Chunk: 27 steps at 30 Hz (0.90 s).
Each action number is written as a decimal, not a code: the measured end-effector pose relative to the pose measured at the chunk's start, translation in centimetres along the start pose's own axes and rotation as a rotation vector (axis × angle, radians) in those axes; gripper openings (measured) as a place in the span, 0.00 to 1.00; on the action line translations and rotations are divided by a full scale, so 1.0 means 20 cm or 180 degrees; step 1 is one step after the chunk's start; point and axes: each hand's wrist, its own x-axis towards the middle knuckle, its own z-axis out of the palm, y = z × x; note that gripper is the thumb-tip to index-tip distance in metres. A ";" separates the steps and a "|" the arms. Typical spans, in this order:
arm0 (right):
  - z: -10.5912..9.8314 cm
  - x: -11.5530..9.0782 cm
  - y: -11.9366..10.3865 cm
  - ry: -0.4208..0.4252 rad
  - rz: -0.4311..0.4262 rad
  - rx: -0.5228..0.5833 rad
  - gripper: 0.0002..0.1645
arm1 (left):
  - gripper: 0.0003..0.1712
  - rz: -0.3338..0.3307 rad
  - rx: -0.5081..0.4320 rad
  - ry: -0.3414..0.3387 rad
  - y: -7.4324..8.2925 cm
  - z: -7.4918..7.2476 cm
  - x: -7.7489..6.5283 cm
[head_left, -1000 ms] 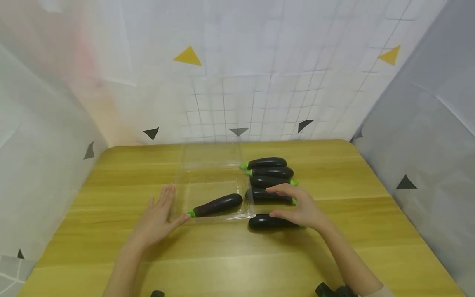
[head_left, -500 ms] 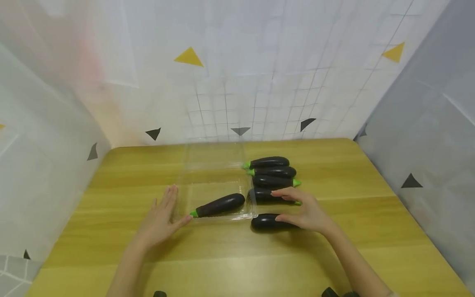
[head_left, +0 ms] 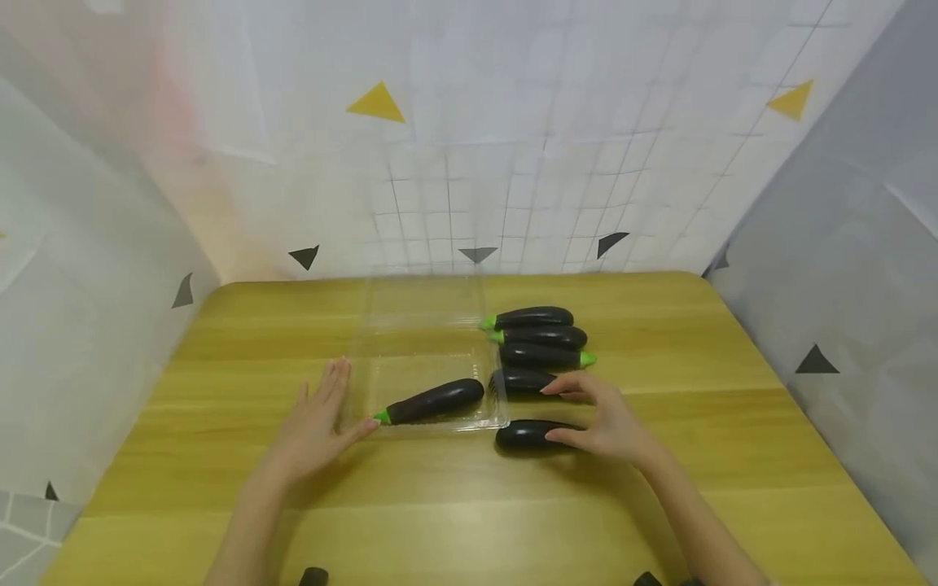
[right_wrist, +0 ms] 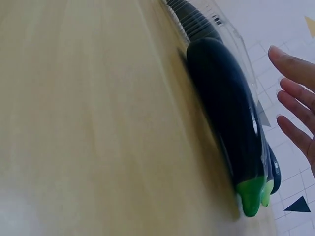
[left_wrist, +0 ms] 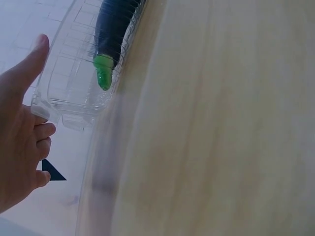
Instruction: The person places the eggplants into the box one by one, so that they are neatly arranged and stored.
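Observation:
A clear plastic clamshell box (head_left: 421, 362) lies on the table with its lid folded back. One dark eggplant (head_left: 436, 402) lies aslant inside, green stem toward the left front corner. My left hand (head_left: 311, 431) rests along that corner, thumb at the front rim and straight fingers by the left side. To the right of the box my right hand (head_left: 604, 419) hovers with thumb and fingers spread over the nearest eggplant (head_left: 523, 436). In the right wrist view a gap shows between the fingers and this eggplant (right_wrist: 224, 108).
Beyond the nearest one, several more eggplants (head_left: 542, 356) lie stacked in a row along the box's right side. A white sheet wall (head_left: 440, 163) stands behind the wooden table (head_left: 440, 505), with grey-white sheets at both sides. Dark objects (head_left: 315, 576) show at the front edge.
My right hand has shifted slightly right and closer to the person, over the nearest eggplant. The left hand stays at the box. The head view has shifted a little.

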 end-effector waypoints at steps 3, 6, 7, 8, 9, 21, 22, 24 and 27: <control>0.02 -0.05 0.12 0.0036 -0.0028 -0.0153 0.33 | 0.59 -0.0003 0.0009 0.0012 0.00 0.02 0.00; 0.03 -0.08 0.20 0.0023 -0.0119 -0.0291 0.34 | 0.59 0.0004 -0.0006 0.0025 0.01 0.02 0.00; 0.03 -0.08 0.22 0.0020 -0.0145 -0.0315 0.34 | 0.59 0.0006 -0.0012 0.0032 0.01 0.02 0.00; 0.03 -0.08 0.23 0.0007 -0.0178 -0.0330 0.34 | 0.59 0.0008 -0.0024 0.0038 0.01 0.02 0.00; 0.03 -0.09 0.24 -0.0001 -0.0201 -0.0342 0.35 | 0.59 0.0012 -0.0034 0.0048 0.01 0.01 0.00; 0.06 -0.12 0.26 -0.0221 0.0033 -0.0716 0.29 | 0.59 -0.0020 0.0034 0.0027 0.00 0.01 0.00; 0.06 -0.13 0.25 -0.0213 0.0038 -0.0738 0.29 | 0.59 -0.0020 0.0031 0.0030 0.00 0.02 0.00; 0.05 -0.13 0.25 -0.0214 0.0059 -0.0736 0.29 | 0.59 -0.0019 0.0028 0.0033 0.00 0.02 0.00; 0.01 -0.15 0.25 -0.0186 0.0144 -0.0680 0.29 | 0.59 -0.0032 0.0022 0.0018 0.00 0.01 0.00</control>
